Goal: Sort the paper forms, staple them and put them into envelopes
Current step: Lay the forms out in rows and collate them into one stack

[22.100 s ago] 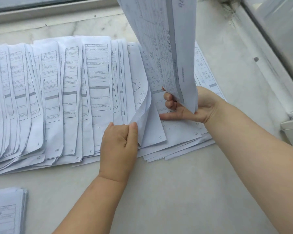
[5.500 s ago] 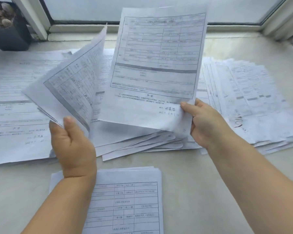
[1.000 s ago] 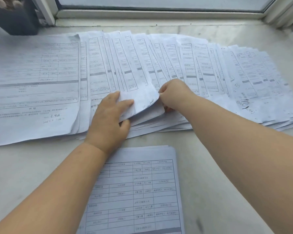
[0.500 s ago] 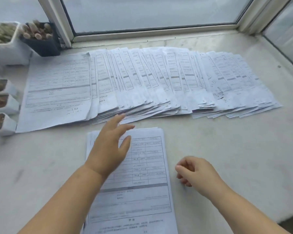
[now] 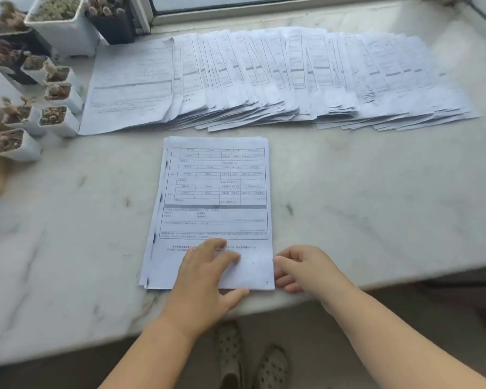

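Both hands work the neat stack of white printed paper forms (image 5: pixel 213 209) at lower centre of the pale marble tabletop (image 5: pixel 362 209), left hand (image 5: pixel 205 279) pressing flat with straight fingers, right hand (image 5: pixel 306 269) curled, touching its right edge, apparently gripping nothing, so a careless lift risks dragging several sheets off the near edge.

Soft window daylight, slight blur, wide-angle edge bending

From my remote feed: a white marble sill (image 5: pixel 376 197) carries a long fan of overlapping forms (image 5: pixel 278 80) near the window, a squared stack (image 5: pixel 216 192) at the front edge, and small pots (image 5: pixel 54 116) crowding its left end.
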`<state>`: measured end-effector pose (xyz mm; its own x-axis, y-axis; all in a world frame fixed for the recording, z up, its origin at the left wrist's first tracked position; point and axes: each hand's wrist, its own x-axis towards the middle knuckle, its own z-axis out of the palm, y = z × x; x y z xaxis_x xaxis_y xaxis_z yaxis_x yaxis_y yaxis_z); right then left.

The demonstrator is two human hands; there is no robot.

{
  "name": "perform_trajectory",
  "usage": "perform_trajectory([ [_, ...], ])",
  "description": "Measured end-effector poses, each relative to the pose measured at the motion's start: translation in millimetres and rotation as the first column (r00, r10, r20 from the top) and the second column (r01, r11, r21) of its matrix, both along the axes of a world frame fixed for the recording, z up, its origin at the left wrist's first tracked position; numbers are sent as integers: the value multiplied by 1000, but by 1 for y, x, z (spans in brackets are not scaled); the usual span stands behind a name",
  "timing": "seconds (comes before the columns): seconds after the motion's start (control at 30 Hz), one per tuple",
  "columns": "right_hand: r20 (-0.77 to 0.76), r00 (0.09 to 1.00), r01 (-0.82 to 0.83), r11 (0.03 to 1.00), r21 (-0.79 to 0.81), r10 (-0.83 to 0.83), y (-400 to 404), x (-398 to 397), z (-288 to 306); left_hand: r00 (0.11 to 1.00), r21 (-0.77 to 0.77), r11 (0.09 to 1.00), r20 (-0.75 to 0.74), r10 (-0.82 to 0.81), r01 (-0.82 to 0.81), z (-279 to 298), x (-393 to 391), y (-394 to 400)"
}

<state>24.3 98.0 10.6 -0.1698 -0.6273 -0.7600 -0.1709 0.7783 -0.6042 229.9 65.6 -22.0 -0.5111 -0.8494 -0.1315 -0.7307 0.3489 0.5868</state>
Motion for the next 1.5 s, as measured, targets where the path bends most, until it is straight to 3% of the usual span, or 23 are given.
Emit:
perform_trajectory([
  [0.1,68,997,39,999,22,-41,6,8,-5,1000,17,1000,-6,0,1,-5,1,0],
  [0.3,237,967,78,994,75,-94,6,7,-11,985,29,1000,-173,15,-10,-13,8,2],
  [0.67,68,986,150,987,56,-154,-1,24,-14,973,54,995,-210,92,-82,-23,7,6],
  [0.8,130,982,136,990,30,-139,4,19,-14,928,48,978,-309,209,-204,-22,8,4],
  [0.9,174,976,134,991,-5,-131,11,15,-17,917,11,976,-343,206,-215,-22,10,2],
  [1.0,164,978,140,989,-41,-132,13,17,-18,894,77,967,-370,254,-243,-20,10,3],
  [1.13,132,981,156,985,-72,-145,13,20,-18,879,123,944,-343,331,-308,-18,5,1],
  [1.3,63,984,178,952,-250,-167,23,26,-23,871,141,933,-333,360,-331,-18,2,0],
  [1.5,15,979,201,942,-268,-205,18,31,-28,875,120,939,-340,343,-321,-16,2,2],
])
